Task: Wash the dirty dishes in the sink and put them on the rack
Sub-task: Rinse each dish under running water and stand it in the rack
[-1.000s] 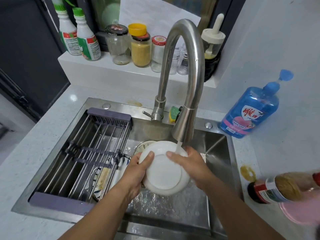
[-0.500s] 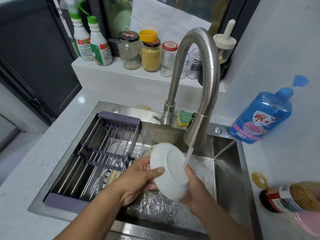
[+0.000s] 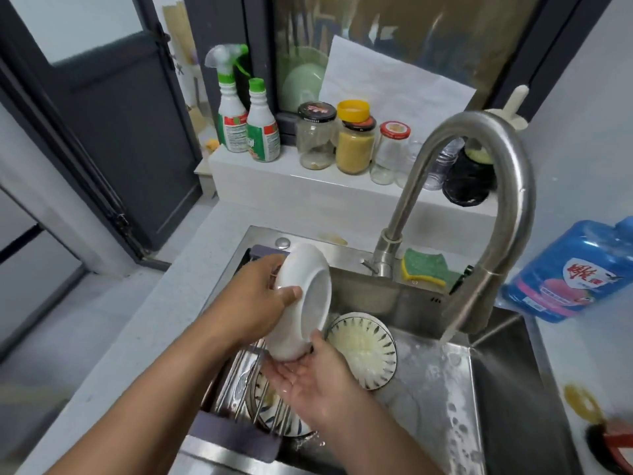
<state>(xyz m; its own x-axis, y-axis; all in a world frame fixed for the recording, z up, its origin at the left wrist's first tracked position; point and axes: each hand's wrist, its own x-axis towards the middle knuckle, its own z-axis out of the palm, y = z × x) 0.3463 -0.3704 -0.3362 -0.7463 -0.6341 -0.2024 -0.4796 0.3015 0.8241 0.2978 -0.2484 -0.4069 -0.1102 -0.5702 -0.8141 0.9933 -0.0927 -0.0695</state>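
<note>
White bowl [image 3: 305,265] tilted on edge above rack [image 3: 236,440], left hand [image 3: 257,303] gripping rim, right hand [image 3: 308,382] open beneath (palm up)

Your white bowl [image 3: 301,303] looks like smooth, glossy glazed ceramic, wet. The sink [image 3: 507,389] and tap [image 3: 513,186] before you are brushed metal with a dull sheen; the rack [image 3: 236,437] has shiny metal rods and matt plastic ends.

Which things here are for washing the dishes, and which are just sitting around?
For the job:
- white bowl, gripped by the left hand, with the right hand under it
- striped plate
- sink
- rack
- tap

Just sitting around right now:
- spray bottles
- jars
- sponge
- blue bottle
</note>
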